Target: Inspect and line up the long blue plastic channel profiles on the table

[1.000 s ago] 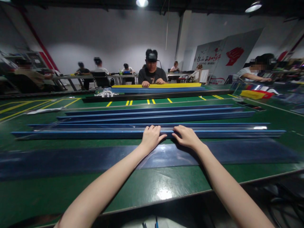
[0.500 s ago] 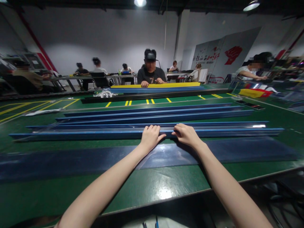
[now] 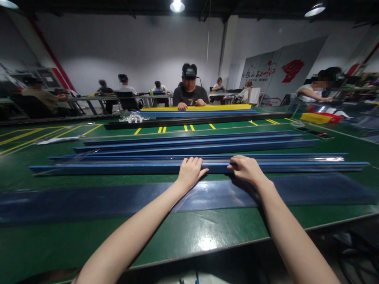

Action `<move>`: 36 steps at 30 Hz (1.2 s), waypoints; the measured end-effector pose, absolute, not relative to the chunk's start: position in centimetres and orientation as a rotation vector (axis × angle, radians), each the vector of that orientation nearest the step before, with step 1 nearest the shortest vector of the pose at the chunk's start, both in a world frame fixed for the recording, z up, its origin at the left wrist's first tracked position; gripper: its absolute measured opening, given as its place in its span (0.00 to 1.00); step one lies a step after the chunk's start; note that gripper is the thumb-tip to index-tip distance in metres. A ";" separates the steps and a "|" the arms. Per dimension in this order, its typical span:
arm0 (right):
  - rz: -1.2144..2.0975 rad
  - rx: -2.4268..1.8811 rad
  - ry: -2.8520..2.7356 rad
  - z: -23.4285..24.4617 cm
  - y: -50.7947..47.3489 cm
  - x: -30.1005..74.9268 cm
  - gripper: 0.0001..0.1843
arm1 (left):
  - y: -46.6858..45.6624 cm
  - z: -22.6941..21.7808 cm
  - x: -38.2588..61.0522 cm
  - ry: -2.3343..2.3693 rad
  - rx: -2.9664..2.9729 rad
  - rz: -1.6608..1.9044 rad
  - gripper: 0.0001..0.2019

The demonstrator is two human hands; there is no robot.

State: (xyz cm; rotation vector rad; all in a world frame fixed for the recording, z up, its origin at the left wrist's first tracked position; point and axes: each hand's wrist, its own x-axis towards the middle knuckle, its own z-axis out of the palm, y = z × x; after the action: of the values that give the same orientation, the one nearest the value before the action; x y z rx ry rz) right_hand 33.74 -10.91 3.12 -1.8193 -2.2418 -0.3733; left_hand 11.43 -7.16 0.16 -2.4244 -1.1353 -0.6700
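A long blue channel strip (image 3: 118,169) lies crosswise on the green table in front of me, with clear film inside its trough. My left hand (image 3: 190,172) is closed on its near wall, fingers curled over the top edge and thumb along the front. To the right, my right hand (image 3: 245,169) pinches the same near wall, its fingertips partly hidden. Under my forearms, nearer me, a flat sheet of clear bluish plastic (image 3: 118,202) stretches across the table. Farther off lie more blue channel strips (image 3: 192,145), parallel to the one I hold.
Beyond are a dark strip (image 3: 207,119), a yellow strip (image 3: 225,107) and a clear plastic bundle (image 3: 132,117). A co-worker (image 3: 189,92) sits opposite with hands on the yellow strip. At right are a phone (image 3: 315,133) and a yellow tray (image 3: 315,117). The table edge (image 3: 222,248) runs close to me.
The nearest blue strip has shifted to the right. My right hand has moved right with it, widening the gap from my left hand, which stays nearly in place.
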 end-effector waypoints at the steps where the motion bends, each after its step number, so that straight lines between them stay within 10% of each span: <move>1: -0.375 -1.831 -2.232 3.1 -11.0 33.9 0.11 | -7.2 0.1 11.5 -1.147 -2.419 -0.671 0.16; 36: -0.411 -1.625 -2.324 2.8 -10.1 31.1 0.13 | -6.8 -0.2 11.4 -1.041 -2.392 -0.690 0.15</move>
State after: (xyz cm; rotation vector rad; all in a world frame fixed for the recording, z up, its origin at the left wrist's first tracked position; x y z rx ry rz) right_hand 31.12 -10.06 2.78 -1.6247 -2.3235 -0.4106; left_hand 11.38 -6.78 -0.17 -2.3923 -1.0409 -0.6900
